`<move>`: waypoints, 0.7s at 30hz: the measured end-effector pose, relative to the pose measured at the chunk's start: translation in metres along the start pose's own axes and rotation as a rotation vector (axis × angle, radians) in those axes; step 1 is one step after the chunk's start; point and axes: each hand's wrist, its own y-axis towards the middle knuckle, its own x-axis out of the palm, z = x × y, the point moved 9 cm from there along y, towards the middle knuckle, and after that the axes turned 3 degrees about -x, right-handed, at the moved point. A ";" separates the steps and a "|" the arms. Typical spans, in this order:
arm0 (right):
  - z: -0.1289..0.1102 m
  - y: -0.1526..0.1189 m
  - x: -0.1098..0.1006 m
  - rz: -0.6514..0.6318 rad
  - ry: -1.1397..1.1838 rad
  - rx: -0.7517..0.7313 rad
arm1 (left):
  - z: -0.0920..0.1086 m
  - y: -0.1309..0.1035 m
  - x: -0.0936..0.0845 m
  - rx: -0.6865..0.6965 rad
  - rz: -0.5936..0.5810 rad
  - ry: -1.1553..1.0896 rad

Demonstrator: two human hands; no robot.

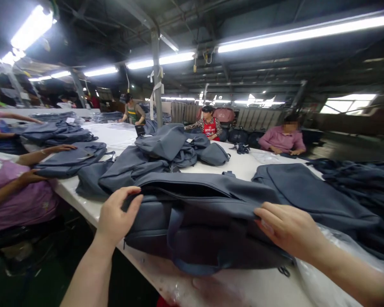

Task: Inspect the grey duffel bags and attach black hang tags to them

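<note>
A dark blue-grey bag (208, 238) lies at the front edge of the white table, its long zipped opening gaping toward the top and a handle loop hanging down its near side. My left hand (120, 215) grips the bag's left end beside the opening, thumb and fingers around the fabric. At the opening's right end, my right hand (283, 226) pinches the bag's edge, fingers folded together. The inside of the bag looks dark, and its contents cannot be made out.
More blue-grey bags (161, 145) are heaped behind. A flat bag (310, 192) lies to the right, beside clear plastic (345, 243). At left, a person's hands touch another bag (75, 160). Several people work around the white table (240, 166).
</note>
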 end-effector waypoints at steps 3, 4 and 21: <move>0.002 0.011 0.005 -0.196 0.050 0.046 | 0.037 -0.002 0.034 0.120 -0.178 0.170; 0.004 0.016 0.003 -0.235 0.116 0.092 | 0.040 -0.002 0.040 0.103 -0.172 0.232; -0.065 0.146 0.131 -0.663 0.585 0.233 | 0.049 -0.075 0.068 0.189 -0.697 0.272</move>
